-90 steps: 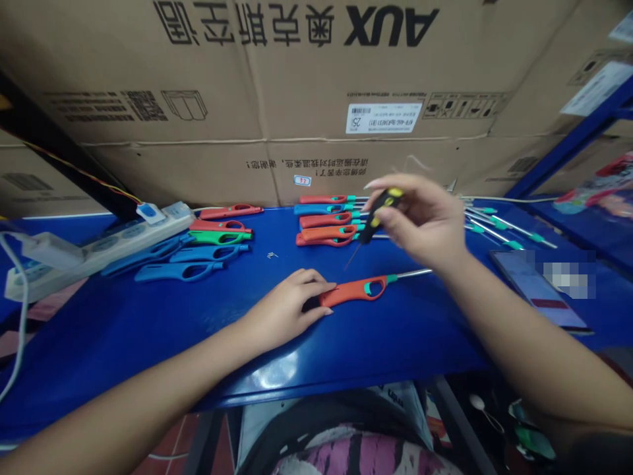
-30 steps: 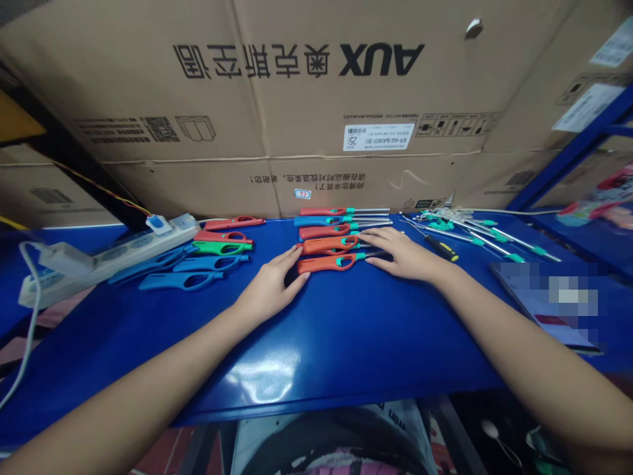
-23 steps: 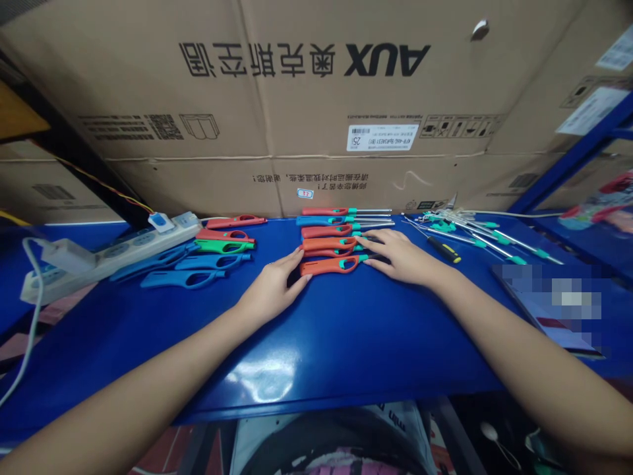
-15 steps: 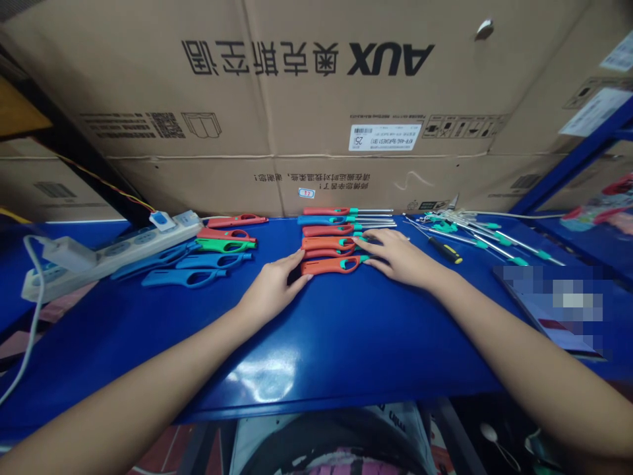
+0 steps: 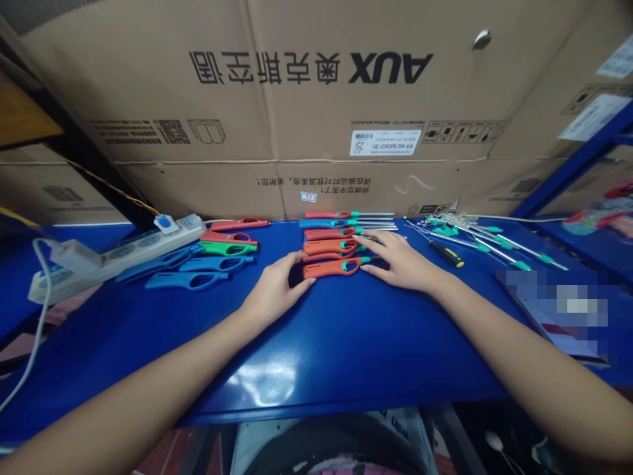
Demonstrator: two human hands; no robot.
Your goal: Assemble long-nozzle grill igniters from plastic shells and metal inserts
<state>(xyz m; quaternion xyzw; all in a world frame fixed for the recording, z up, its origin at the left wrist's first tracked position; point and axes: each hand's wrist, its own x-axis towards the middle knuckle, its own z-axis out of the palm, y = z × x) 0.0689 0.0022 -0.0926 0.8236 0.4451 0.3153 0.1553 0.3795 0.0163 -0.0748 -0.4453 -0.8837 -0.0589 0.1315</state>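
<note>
A row of long-nosed gas lighters lies side by side on the blue tabletop, metal tubes pointing right. Nearest me is an orange lighter [image 5: 329, 268]. My left hand [image 5: 274, 284] closes on its handle end, thumb in front and index finger behind. My right hand [image 5: 403, 259] is at its nose end, thumb and fingers curved around the tube, which is mostly hidden. Behind it lie another orange lighter [image 5: 324, 246], a red lighter [image 5: 321, 233], a blue lighter [image 5: 321, 224] and a red lighter [image 5: 321, 215] at the back.
Left of the row are loose handles, including a green handle [image 5: 217, 248] and a blue handle [image 5: 185, 281], beside a white power strip [image 5: 133, 249]. To the right lie metal tubes [image 5: 504, 245], a screwdriver [image 5: 446, 254] and a tablet-like object [image 5: 558, 323]. A cardboard box [image 5: 306, 119] stands behind.
The view has shifted slightly. Both hands stay at the two ends of the front orange lighter, with hardly any movement.
</note>
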